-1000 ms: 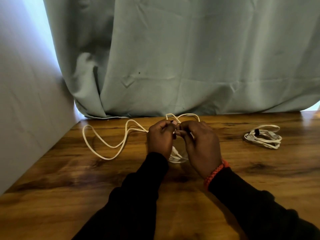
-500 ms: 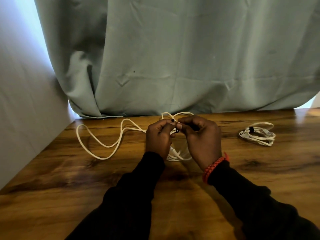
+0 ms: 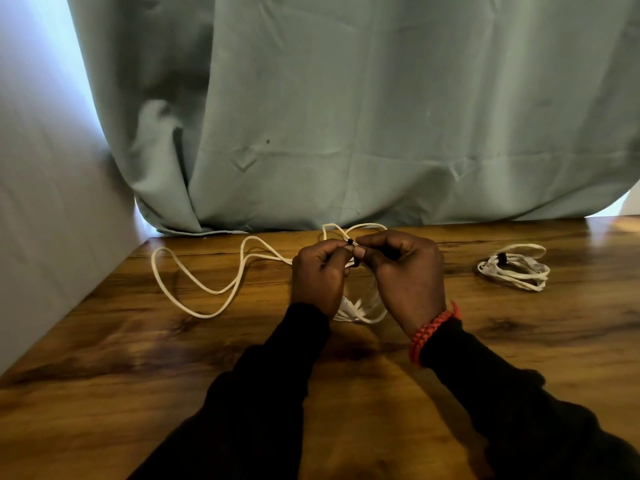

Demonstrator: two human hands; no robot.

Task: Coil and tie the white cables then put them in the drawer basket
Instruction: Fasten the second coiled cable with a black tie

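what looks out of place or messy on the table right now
Only the loose white cable, sprawled in uncoiled loops left of the hands. The tied bundle lies neat on the right; no damage shows.

A single wide-angle view from a camera worn on the person's head, looking forward and down along both dark sleeves. The wooden table (image 3: 104,375) fills the lower half, close below the lens. The left hand (image 3: 318,275) and right hand (image 3: 405,271) meet near the centre of the view. Beyond the table's far edge hangs a pale green curtain (image 3: 381,116); a white wall (image 3: 45,220) borders the left side
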